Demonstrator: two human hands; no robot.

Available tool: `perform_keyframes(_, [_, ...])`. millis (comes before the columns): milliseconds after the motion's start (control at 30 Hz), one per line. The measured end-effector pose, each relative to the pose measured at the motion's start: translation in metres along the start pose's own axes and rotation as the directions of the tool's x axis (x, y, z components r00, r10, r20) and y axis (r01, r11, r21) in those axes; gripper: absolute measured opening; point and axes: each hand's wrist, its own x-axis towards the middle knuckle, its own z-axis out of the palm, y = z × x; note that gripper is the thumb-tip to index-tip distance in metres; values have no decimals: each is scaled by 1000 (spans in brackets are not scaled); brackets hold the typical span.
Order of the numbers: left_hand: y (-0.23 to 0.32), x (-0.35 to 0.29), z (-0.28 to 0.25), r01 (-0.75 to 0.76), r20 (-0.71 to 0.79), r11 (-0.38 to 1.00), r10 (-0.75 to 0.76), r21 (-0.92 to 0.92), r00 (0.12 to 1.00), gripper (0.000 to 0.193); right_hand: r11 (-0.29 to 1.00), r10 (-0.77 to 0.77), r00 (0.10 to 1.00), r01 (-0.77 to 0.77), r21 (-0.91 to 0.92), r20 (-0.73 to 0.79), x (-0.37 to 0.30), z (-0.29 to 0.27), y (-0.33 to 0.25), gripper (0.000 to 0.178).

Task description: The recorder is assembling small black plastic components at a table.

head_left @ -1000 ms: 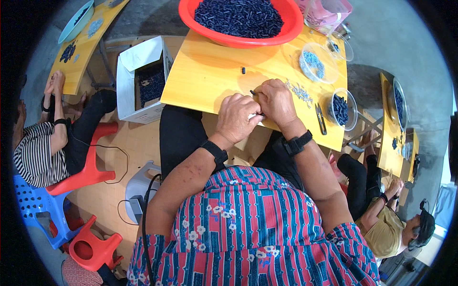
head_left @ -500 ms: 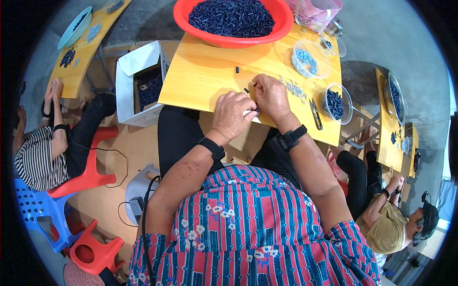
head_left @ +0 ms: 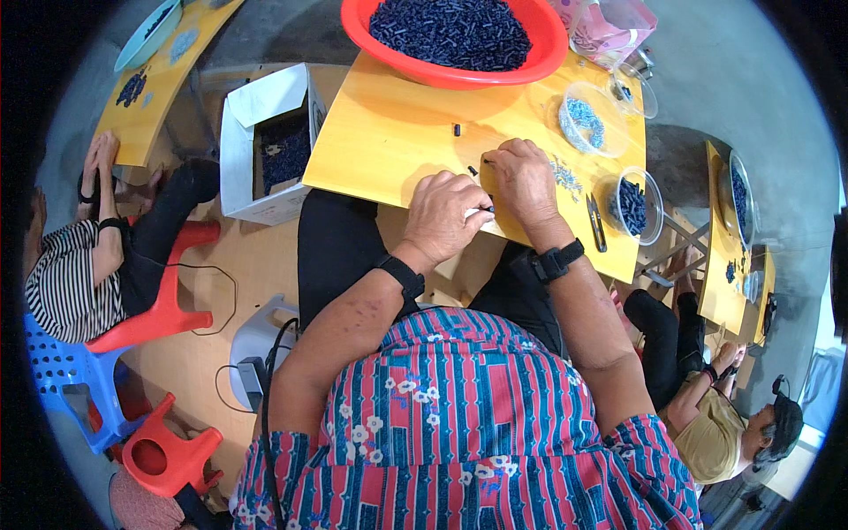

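My left hand (head_left: pixel 442 216) is closed at the table's front edge, pinching a small black cylindrical piece (head_left: pixel 488 209) between thumb and forefinger. Something white shows beside that piece, mostly covered by the fingers. Just right of it, my right hand (head_left: pixel 528 185) rests over the table with thumb and fingertips pressed together; a dark speck shows there, too small to name. One loose black piece (head_left: pixel 473 171) lies between the hands, and another black piece (head_left: pixel 457 130) stands farther back. Small silvery parts (head_left: pixel 565 177) are scattered beside my right hand.
A red basin (head_left: pixel 552 53) heaped with black pieces stands at the back. On the right are a clear bowl of bluish parts (head_left: pixel 583 124), a clear tub of black pieces (head_left: pixel 632 208) and black-handled snips (head_left: pixel 596 223). A white carton (head_left: pixel 238 163) stands left; other people sit both sides.
The whole view has shifted slightly, so the table appears farther right. Both hands keep nearly the same pose and place over the table edge, fingers still pinched.
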Motion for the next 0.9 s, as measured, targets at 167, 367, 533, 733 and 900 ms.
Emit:
perform_keyframes(167, [2,-1,-2,15,-2,1000,-15,-5,1000,12,999,-45,999,45,8,8,0,5,4,19])
perform_keyframes(367, [3,2,-1,8,-18,1000,-8,3,1000,13,986,-167,986,167,-23,-13,-1,12,12,29])
perform_keyframes(533, [1,3,1,27,-14,1000,-27,1,1000,13,970,-236,971,238,58,-32,0,7,5,25])
perform_keyframes(733, [0,5,2,11,-41,1000,-10,9,999,12,974,-205,978,208,85,-50,-5,13,15,18])
perform_keyframes(900, [-1,3,1,-8,-53,1000,8,-3,999,12,969,-2,993,32,246,-120,-17,6,11,15])
